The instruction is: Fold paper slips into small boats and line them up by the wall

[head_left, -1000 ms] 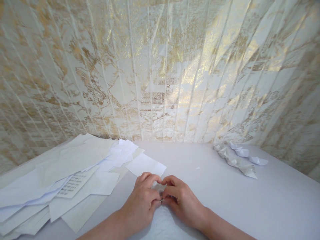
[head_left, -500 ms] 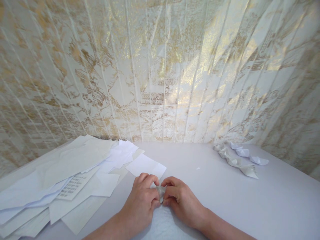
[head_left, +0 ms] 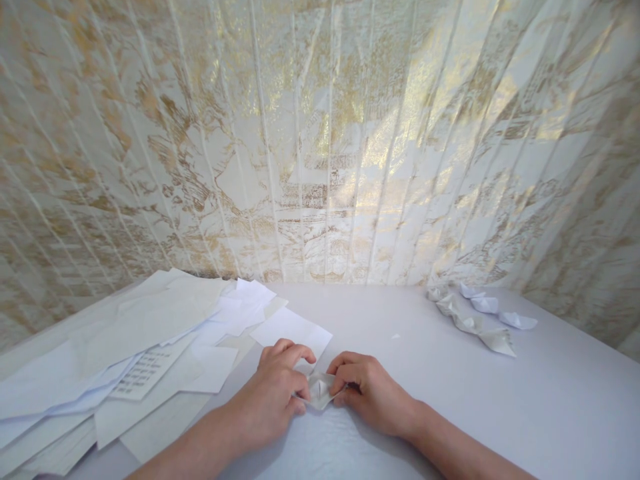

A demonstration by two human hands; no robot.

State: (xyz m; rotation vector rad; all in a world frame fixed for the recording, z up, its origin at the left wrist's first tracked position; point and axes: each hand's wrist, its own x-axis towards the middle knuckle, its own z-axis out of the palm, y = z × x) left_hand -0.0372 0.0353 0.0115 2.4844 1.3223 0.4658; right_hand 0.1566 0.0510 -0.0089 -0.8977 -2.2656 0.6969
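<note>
The left hand [head_left: 273, 397] and right hand [head_left: 375, 393] have drawn apart, pinching opposite ends of a small off-white folded-paper boat [head_left: 319, 392]; its central peak now shows between them; loose white paper sheets [head_left: 160, 313] lie left of the grip.

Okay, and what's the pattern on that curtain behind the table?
Gold and brown scenery-like print on white; clearest in the head view, on the curtain.

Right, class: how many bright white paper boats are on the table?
3, beside the greyer paper boats on the right: the back boat, the middle boat and the front boat.
</note>
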